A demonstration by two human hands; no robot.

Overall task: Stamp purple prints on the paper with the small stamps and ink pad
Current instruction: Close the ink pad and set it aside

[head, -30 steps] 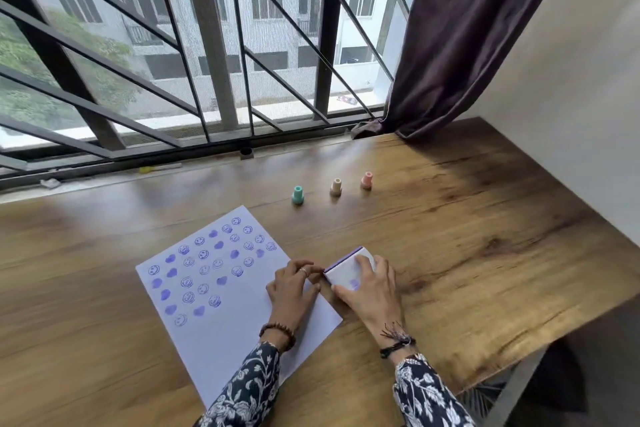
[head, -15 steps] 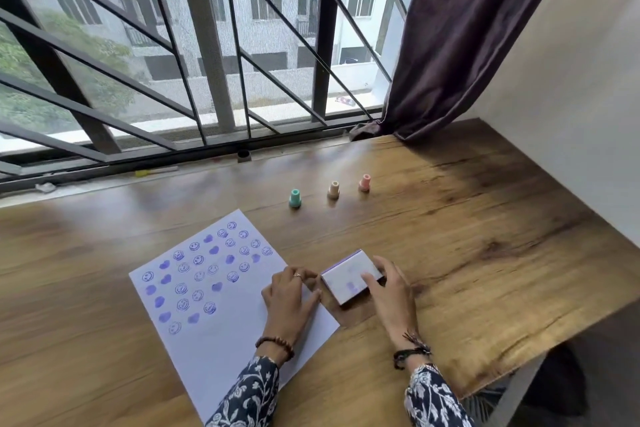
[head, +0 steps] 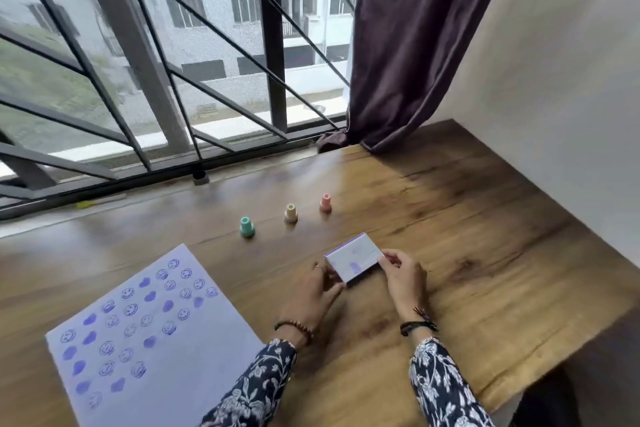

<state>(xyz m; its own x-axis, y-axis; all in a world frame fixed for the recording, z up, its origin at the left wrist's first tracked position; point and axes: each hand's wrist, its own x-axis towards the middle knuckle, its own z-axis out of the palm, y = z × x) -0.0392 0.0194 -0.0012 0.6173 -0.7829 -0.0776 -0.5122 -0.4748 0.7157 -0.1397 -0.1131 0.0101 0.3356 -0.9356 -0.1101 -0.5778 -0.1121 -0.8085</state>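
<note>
I hold the one ink pad (head: 354, 256) between both hands, my left hand (head: 313, 291) gripping its near corner and my right hand (head: 403, 279) pinching its right edge. Three stamps (head: 290, 212) stand in a row beyond it. One paper (head: 145, 336) lies left, well covered in purple prints.

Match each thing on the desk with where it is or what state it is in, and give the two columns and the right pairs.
Things:
1. green stamp
2. pink stamp
3. ink pad
4. paper

Places or states:
A. held between both hands
B. lying flat, covered with purple prints
C. leftmost in the row of three
D. rightmost in the row, nearest the curtain

Pairs: 1-C, 2-D, 3-A, 4-B
</note>
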